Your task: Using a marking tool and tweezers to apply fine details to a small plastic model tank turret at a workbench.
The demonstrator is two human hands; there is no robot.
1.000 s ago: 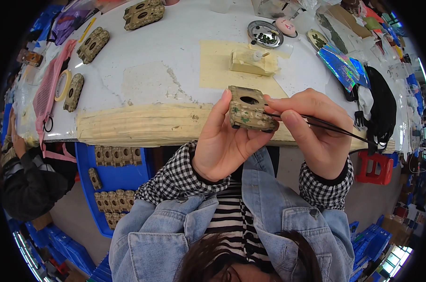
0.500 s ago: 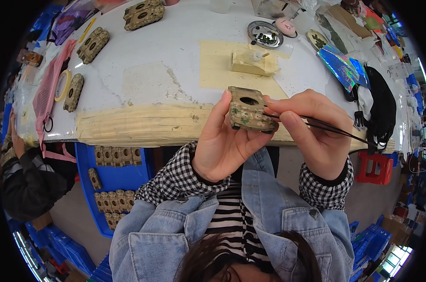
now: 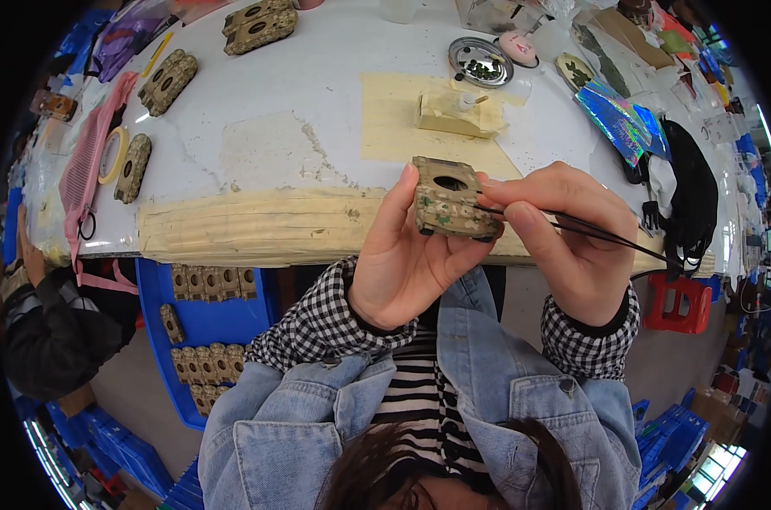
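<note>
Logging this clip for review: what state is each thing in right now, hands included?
Left hand: closed around the camouflage-painted tank hull, lifted off the table.
Right hand: pinching a thin black brush, tip at the hull's side.
Round metal dish: open, dark bits inside.
Blue plastic tray: below the table edge, part-filled with hulls in rows.
Yellow tape roll: lying flat.

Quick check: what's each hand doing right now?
Left hand: closed around camouflage tank hull.
Right hand: pinching thin black brush, tip at hull.
</note>
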